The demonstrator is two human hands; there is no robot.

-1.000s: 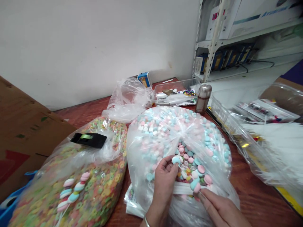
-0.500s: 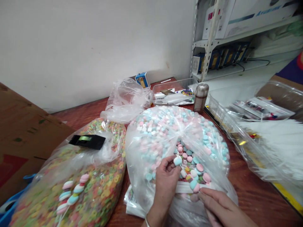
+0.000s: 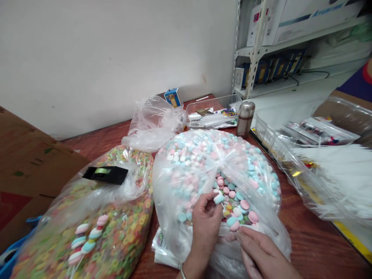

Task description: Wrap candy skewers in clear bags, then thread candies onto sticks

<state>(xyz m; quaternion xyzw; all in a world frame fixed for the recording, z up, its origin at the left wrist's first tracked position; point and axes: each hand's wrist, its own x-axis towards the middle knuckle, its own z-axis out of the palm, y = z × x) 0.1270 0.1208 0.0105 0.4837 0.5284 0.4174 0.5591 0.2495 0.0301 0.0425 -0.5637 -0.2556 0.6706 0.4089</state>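
Head view: blue-and-white marshmallow (image 3: pixel 219 199), clamped in left hand (image 3: pixel 205 221) fingertips, up-left of marshmallow skewer (image 3: pixel 232 222); skewer's near end pinched by right hand (image 3: pixel 260 248), long axis slanting marshmallow-ward

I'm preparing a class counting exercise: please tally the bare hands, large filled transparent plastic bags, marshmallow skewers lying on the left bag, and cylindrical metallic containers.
Bare hands: 2
Large filled transparent plastic bags: 2
Multicoloured marshmallow skewers on the left bag: 2
Silvery-brown cylindrical metallic container: 1
Total: 7
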